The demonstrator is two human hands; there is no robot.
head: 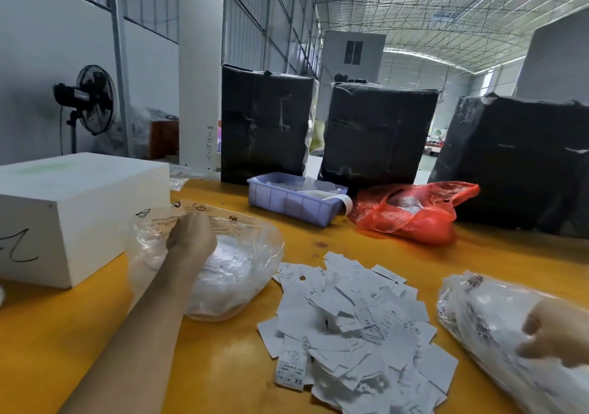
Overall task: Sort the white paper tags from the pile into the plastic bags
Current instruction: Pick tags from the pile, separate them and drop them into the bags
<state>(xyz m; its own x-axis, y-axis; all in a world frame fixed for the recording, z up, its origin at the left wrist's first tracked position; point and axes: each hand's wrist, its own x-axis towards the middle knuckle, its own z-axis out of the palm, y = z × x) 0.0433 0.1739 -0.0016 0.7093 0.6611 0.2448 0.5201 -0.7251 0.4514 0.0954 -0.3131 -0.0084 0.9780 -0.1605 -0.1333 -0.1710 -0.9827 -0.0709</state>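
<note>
head view: our left hand (191,233) reaches into the clear bag (223,273); we cannot tell its fingers. our right hand (554,340) curls on another bag (484,321). paper tags (353,324) lie piled between on the tabletop (79,334), easy to reach.

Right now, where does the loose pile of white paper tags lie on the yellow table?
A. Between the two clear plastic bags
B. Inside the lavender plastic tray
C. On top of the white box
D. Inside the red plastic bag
A: the loose pile of white paper tags lies on the bare yellow table, with one clear plastic bag on its left and the other clear plastic bag on its right.
</note>
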